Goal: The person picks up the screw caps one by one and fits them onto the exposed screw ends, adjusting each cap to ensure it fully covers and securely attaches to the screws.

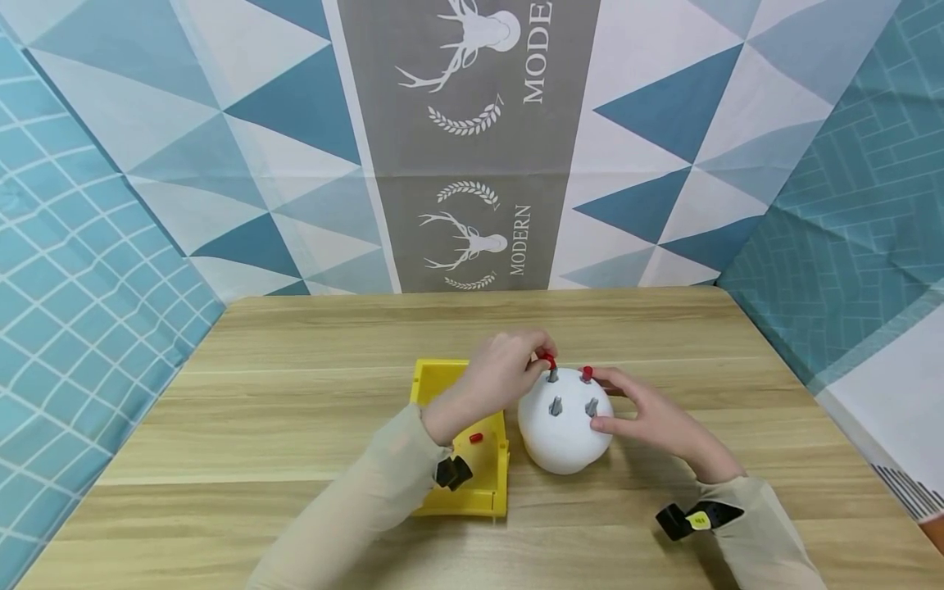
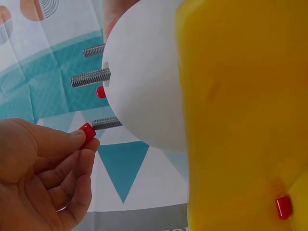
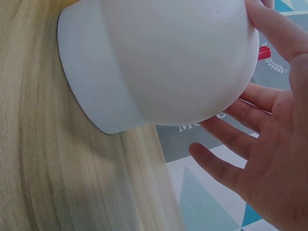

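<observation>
A white rounded dome (image 1: 564, 442) with a flat base stands on the table, threaded metal bolts jutting from its top. My left hand (image 1: 497, 373) pinches a red cap (image 2: 87, 134) between thumb and fingers, right at the tip of the far-left bolt (image 2: 108, 123). Another red cap (image 1: 587, 373) covers the far-right bolt. The two near bolts, one on the left (image 1: 556, 406) and one on the right (image 1: 592, 406), show bare thread. My right hand (image 1: 649, 414) holds the dome's right side, thumb in front and fingers behind.
Left of the dome sits a yellow box (image 1: 483, 501), partly hidden under my left forearm. A loose red cap (image 1: 476, 437) lies inside it. The wooden table (image 1: 295, 393) extends around both, with patterned cloth (image 1: 472, 147) hanging behind.
</observation>
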Motion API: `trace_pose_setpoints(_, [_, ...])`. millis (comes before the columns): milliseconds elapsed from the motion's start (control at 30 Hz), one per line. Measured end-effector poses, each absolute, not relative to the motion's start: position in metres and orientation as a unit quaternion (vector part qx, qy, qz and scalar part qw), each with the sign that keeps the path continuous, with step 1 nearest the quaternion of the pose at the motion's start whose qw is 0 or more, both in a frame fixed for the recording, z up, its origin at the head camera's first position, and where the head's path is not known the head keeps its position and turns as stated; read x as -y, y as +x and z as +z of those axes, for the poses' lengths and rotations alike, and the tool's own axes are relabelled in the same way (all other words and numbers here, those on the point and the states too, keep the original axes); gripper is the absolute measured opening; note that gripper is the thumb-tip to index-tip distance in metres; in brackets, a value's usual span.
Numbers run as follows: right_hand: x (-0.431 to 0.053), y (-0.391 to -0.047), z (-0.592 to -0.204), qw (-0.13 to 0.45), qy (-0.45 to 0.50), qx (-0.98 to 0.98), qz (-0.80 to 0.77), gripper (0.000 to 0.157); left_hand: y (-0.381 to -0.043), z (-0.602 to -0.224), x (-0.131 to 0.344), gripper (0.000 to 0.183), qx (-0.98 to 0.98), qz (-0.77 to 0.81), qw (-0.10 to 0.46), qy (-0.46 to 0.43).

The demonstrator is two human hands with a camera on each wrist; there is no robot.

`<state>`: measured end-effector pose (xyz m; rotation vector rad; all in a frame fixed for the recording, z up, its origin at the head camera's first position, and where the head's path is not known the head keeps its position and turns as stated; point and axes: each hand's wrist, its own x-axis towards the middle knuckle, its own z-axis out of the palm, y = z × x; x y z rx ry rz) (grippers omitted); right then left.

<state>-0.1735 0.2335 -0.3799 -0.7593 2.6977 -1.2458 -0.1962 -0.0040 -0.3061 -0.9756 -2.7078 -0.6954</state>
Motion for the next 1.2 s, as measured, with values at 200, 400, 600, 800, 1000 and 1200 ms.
trace_pose_setpoints(200, [-0.2329,-0.1734,-0.3791,0.04,-0.247,-0.877,-0.411,0.057,-0.196,-0.3063,0.0018,0.008,0.911,-0.233,0.095,-0.327])
trace_pose_setpoints(400, [-0.2331,-0.1735,-0.3788,0.042,-0.243,-0.876,-0.414,0.056,-0.196,-0.3066,-0.0002,0.008,0.912,-0.233,0.094,-0.326])
trace_pose_setpoints(600, [-0.233,-0.1739,-0.3796,0.042,-0.243,-0.876,-0.415,0.057,-0.196,-0.3069,-0.0027,0.01,0.914,-0.228,0.088,-0.325])
trace_pose_setpoints(800, [-0.2331,-0.1732,-0.3791,0.041,-0.241,-0.877,-0.413,0.058,-0.1959,-0.3071,-0.0038,0.01,0.914,-0.225,0.087,-0.325])
trace_pose_setpoints(1000, [-0.2322,-0.1726,-0.3772,0.045,-0.241,-0.875,-0.417,0.058,-0.1956,-0.3083,-0.0049,0.011,0.913,-0.216,0.1,-0.333])
trace_pose_setpoints(1200, [-0.2317,-0.1721,-0.377,0.043,-0.241,-0.876,-0.416,0.058,-0.1942,-0.31,-0.0058,0.011,0.912,-0.201,0.117,-0.337])
